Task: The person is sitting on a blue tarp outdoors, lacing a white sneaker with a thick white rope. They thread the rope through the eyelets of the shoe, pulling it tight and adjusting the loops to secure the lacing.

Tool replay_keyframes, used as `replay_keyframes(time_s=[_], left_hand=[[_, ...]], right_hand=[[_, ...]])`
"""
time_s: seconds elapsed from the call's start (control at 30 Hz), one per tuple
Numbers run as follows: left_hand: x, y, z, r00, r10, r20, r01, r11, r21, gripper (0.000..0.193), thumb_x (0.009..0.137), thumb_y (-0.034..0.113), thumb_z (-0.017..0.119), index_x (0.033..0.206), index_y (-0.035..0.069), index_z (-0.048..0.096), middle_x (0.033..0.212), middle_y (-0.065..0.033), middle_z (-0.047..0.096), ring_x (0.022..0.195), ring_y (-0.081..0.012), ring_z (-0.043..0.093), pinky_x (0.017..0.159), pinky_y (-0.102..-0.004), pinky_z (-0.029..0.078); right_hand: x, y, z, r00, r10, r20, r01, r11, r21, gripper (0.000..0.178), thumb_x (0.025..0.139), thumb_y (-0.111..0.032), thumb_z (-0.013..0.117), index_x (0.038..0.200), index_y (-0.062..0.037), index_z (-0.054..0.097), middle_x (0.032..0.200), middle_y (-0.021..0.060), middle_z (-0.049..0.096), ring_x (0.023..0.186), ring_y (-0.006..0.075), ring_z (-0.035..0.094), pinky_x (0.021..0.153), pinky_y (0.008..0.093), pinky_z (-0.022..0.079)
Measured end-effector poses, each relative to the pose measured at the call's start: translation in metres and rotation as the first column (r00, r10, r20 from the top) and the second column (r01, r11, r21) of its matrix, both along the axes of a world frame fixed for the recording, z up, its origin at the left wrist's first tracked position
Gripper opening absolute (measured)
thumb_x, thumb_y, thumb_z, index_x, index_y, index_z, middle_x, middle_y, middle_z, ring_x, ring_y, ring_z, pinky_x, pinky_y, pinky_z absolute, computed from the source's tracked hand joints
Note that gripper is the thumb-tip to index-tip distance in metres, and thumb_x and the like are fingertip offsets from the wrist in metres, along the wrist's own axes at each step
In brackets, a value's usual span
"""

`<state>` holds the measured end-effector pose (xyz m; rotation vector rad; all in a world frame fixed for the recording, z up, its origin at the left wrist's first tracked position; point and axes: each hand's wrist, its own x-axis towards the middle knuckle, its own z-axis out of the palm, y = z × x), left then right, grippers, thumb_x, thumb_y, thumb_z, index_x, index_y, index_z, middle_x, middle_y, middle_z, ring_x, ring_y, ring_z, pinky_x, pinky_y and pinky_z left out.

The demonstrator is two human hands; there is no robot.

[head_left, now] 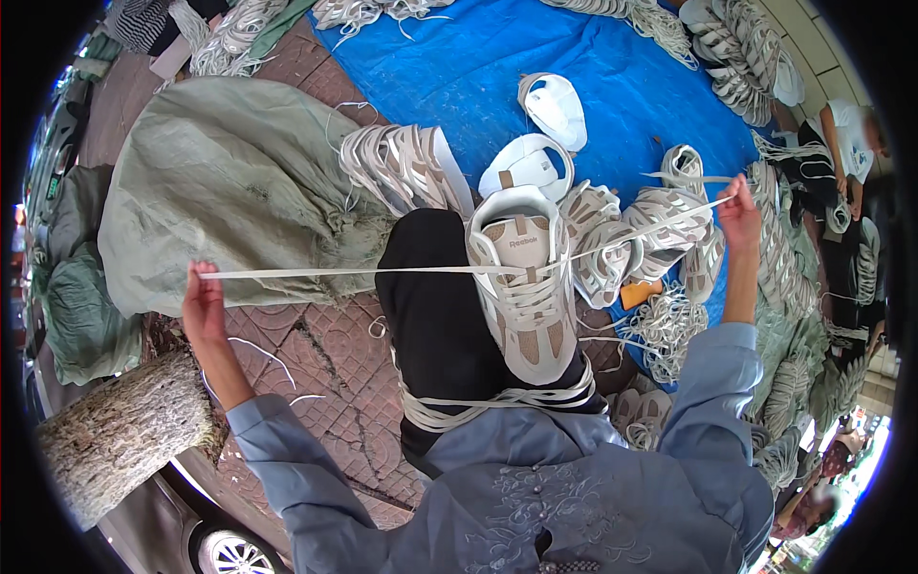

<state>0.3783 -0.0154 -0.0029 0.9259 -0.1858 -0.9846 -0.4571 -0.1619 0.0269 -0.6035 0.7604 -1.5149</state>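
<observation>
A white and beige sneaker (531, 320) rests on my black-clad lap, its toe toward me and its laces partly threaded. From its eyelets a flat off-white shoelace (316, 274) runs out to both sides, stretched nearly straight. My left hand (203, 304) pinches the left length, far out to the side over the pavement. Raised at the right, my right hand (740, 218) grips the other length, with a short tail of lace beyond the fingers. More loose laces (497, 404) lie across my thighs.
A blue tarp (631, 105) holds several sneakers (660, 230), stacked shoe uppers (402, 167) and a heap of laces (665, 325). Left stand a grey-green sack (239, 182) and a tree trunk (124, 426). Other people (846, 153) sit at the far right.
</observation>
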Motion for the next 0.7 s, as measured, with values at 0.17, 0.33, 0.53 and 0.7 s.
replay_keyframes(time_s=[0.17,0.33,0.53,0.7], left_hand=[[0.133,0.035,-0.001,0.981,0.145,0.132,-0.156,0.985,0.077,0.025,0.086,0.004,0.048,0.107,-0.010,0.047,0.097,-0.0184,0.056,0.092,-0.0251,0.056,0.088,-0.0355,0.047],[0.144,0.040,0.004,0.902,0.267,0.339,-0.347,0.916,0.203,0.024,0.090,0.007,0.041,0.107,-0.010,0.046,0.104,-0.0191,0.053,0.095,-0.0267,0.055,0.087,-0.0346,0.048],[0.159,0.042,-0.019,0.929,0.367,0.046,-0.369,0.918,0.147,0.026,0.090,0.005,0.040,0.108,-0.014,0.043,0.107,-0.0229,0.051,0.100,-0.0302,0.053,0.090,-0.0363,0.047],[-0.111,-0.015,0.041,0.782,-0.236,0.577,0.044,0.944,0.326,0.021,0.084,0.014,0.051,0.096,-0.002,0.056,0.077,-0.0110,0.061,0.066,-0.0169,0.058,0.064,-0.0254,0.049]], right_hand=[[-0.117,-0.033,0.006,0.998,0.059,0.015,-0.057,0.989,-0.136,0.020,0.082,-0.007,0.056,0.101,0.0014,0.052,0.087,0.0076,0.057,0.077,0.0160,0.052,0.071,0.0289,0.043],[-0.220,-0.029,0.018,0.946,-0.319,-0.061,0.323,0.944,0.071,0.017,0.083,-0.007,0.055,0.098,0.0023,0.053,0.088,0.0085,0.057,0.078,0.0173,0.052,0.073,0.0294,0.044],[-0.301,-0.004,0.011,0.891,-0.434,-0.130,0.432,0.901,-0.042,0.019,0.085,-0.009,0.052,0.100,0.0034,0.052,0.091,0.0094,0.057,0.079,0.0171,0.052,0.075,0.0280,0.042],[-0.075,-0.016,-0.024,0.903,-0.164,-0.397,0.193,0.981,0.033,0.024,0.079,-0.002,0.054,0.102,0.0060,0.052,0.090,0.0120,0.060,0.074,0.0156,0.056,0.066,0.0254,0.047]])
